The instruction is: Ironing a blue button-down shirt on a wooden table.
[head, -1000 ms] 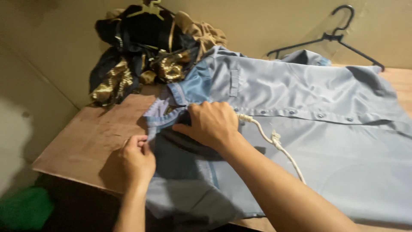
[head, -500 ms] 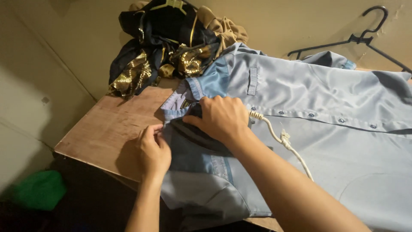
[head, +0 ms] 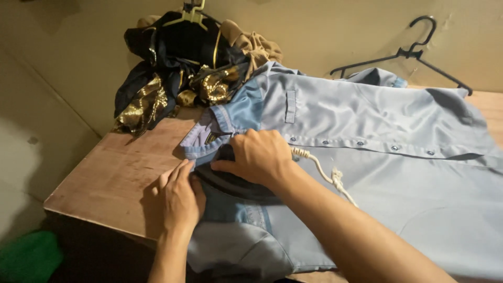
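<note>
Shirt (head: 377,157) on table (head: 115,173), clothes pile (head: 183,68) behind-left, hanger (head: 408,57) behind-right

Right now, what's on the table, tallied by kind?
Blue shirt: 1
Iron with cord: 1
Heap of dark and gold clothes: 1
Hangers: 2, black and pale
Total: 5

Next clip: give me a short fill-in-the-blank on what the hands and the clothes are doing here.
1. The right hand presses a dark iron onto the light ____ shirt.
2. The left hand lies flat beside the shirt's ____, near the table's left edge.
3. A black ____ leans on the wall behind the shirt.
4. The iron's white cord has a ____ tied in it.

Missing words: blue; collar; hanger; knot
</note>
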